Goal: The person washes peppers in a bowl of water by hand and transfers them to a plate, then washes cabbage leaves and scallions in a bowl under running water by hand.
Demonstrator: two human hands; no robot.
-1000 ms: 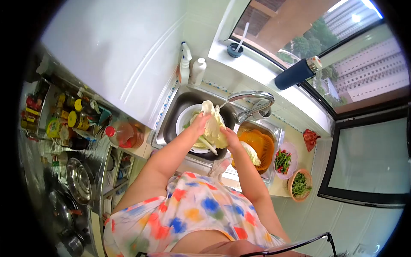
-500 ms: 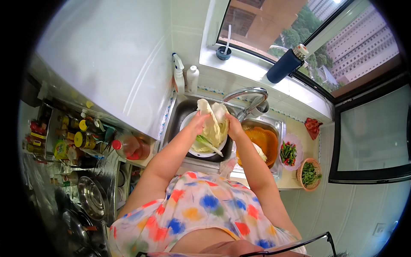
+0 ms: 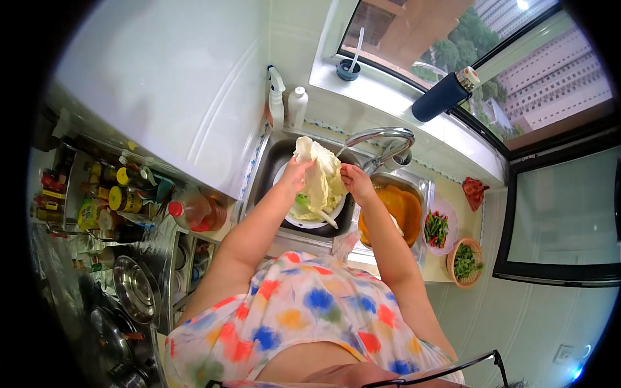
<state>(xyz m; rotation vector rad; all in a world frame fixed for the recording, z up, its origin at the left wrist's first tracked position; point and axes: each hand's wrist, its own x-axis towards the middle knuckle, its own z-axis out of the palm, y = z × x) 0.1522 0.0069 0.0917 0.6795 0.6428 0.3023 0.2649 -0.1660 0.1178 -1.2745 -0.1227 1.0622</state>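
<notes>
A pale napa cabbage leaf (image 3: 319, 171) is raised over the left sink basin, between my two hands. My left hand (image 3: 297, 177) grips its left side, with the thumb on the leaf. On the other side my right hand (image 3: 356, 182) is closed at the leaf's right edge, fingertips pinched together. Below them a white bowl (image 3: 303, 223) stands in the basin (image 3: 264, 184), holding more cabbage leaves (image 3: 318, 212) with a pale stalk end sticking toward me. Behind my right hand the chrome faucet (image 3: 381, 133) arches over the sink.
An orange basket (image 3: 404, 210) sits in the right basin, with something white in it partly behind my right forearm. To its right are a pink plate of chillies (image 3: 436, 229) and a wicker basket of greens (image 3: 466, 262). Spray bottle (image 3: 276, 97) and white bottle (image 3: 297, 107) stand behind the sink.
The leaf has turned, showing a broader face, and its upper part leans left. My right hand has shifted slightly right, its fingers drawn together at the leaf's edge. The view has tilted a little.
</notes>
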